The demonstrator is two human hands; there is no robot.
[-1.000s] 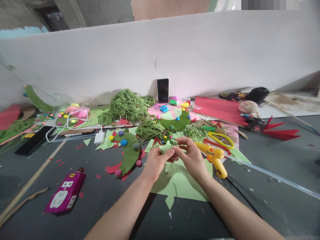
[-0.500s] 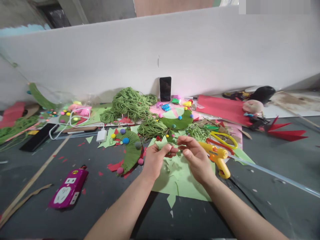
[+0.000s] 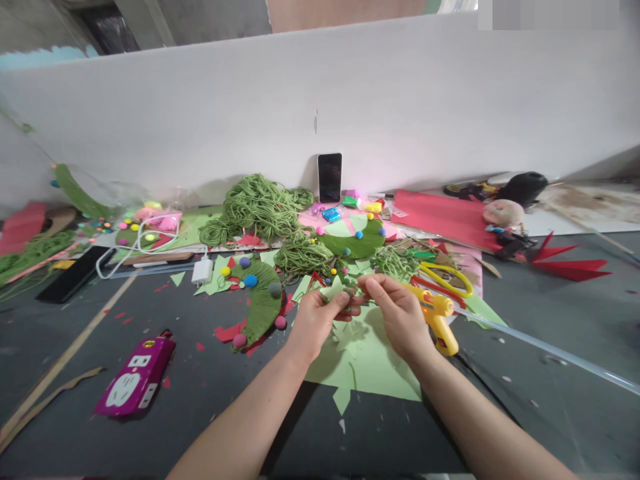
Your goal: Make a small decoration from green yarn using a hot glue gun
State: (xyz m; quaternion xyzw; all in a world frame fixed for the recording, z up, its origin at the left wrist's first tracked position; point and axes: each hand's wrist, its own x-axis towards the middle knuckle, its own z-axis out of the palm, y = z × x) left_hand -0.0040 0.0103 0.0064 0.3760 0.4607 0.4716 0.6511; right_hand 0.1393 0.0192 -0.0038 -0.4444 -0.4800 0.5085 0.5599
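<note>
My left hand [image 3: 316,323] is closed on a pale green paper star [image 3: 331,289], thumb on top. Something small and dark green, perhaps yarn, shows by that thumb; its form is too small to make out. Close on the right, my right hand [image 3: 403,319] is closed in a pinch, thumb against forefinger, and what lies between them cannot be made out. Beneath both hands a light green paper sheet [image 3: 370,380] lies on the dark table. Right beside my right hand is a yellow hot glue gun [image 3: 440,320] with a long clear glue stick [image 3: 545,350].
Green yarn-wrapped crescents with pompoms [image 3: 263,303] lie left of and behind my hands. Green yarn [image 3: 260,207] is heaped near the wall. A phone [image 3: 330,178] leans there. Yellow-handled scissors [image 3: 453,277] lie at right, a purple power strip [image 3: 137,377] at left.
My right hand has gone from loosely spread fingers to a pinch, close by the left fingertips. The left hand with the star has shifted slightly right.
</note>
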